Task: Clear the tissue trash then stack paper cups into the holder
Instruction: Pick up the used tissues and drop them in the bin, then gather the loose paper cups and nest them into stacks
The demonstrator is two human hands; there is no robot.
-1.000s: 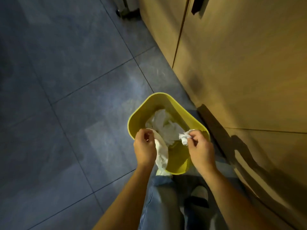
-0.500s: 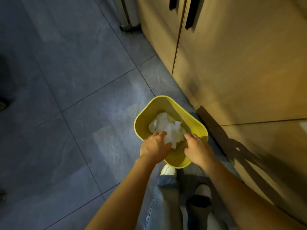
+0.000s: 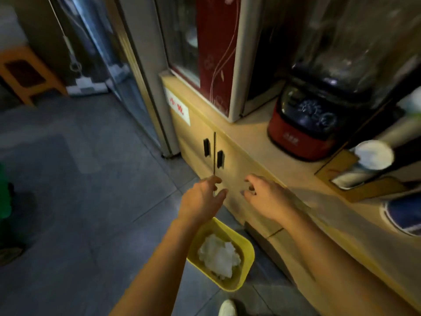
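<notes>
Two hands hang in the air in front of the cabinet doors, both released and holding nothing: the left hand (image 3: pixel 201 198) with fingers loosely spread, the right hand (image 3: pixel 265 195) just beside it with fingers curled a little, the two apart from each other. Below them, near the person on the grey tiled floor (image 3: pixel 91 201), sits a yellow bin (image 3: pixel 247 261) pushed close to the cabinet base, with crumpled white tissue (image 3: pixel 217 256) lying inside it. The left forearm crosses over the bin's near-left rim. Up on the wooden counter (image 3: pixel 257 142) to the right, a tube-shaped cup holder (image 3: pixel 373 153) lies tilted, its round white end facing out; the picture is blurred, so I cannot tell whether cups are in it. Farther along the counter stands a red and black appliance (image 3: pixel 303 124), and beyond that a red-fronted cabinet-like unit (image 3: pixel 216 53). A white shoe tip (image 3: pixel 227 309) shows at the bottom edge.
</notes>
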